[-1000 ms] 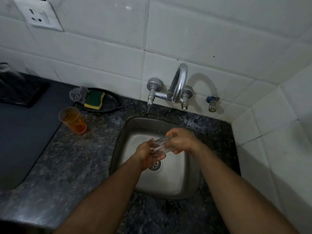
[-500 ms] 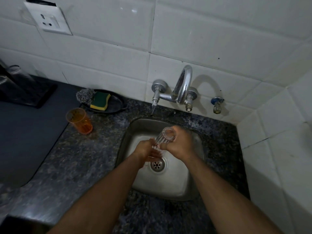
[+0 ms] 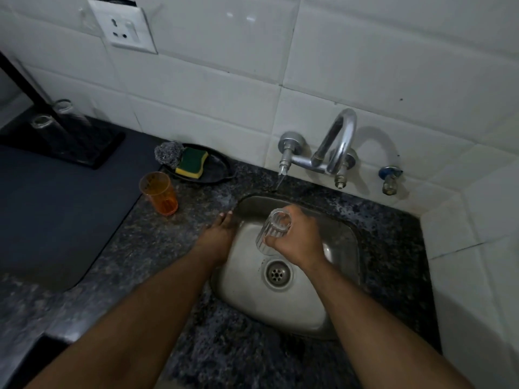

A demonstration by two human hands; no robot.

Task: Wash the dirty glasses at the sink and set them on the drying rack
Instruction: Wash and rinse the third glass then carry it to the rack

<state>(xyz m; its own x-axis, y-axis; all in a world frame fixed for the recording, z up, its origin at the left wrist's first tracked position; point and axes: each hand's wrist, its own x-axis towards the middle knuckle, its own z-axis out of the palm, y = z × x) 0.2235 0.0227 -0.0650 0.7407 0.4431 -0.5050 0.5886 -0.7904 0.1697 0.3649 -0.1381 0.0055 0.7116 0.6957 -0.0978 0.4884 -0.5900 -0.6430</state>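
left hand [image 3: 217,237] now off right hand's [image 3: 297,242] glass [image 3: 271,231]

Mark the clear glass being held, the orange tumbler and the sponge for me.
clear ribbed glass [image 3: 269,232]: head view, on its ribbed side wall, gripped by the right hand [image 3: 297,242].
orange tumbler [image 3: 161,195]: head view, on its side wall.
green-and-yellow sponge [image 3: 192,162]: head view, on its green top face.

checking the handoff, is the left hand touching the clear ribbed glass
Apart. The head view shows the left hand at the sink's edge, with bare basin between it and the clear ribbed glass.
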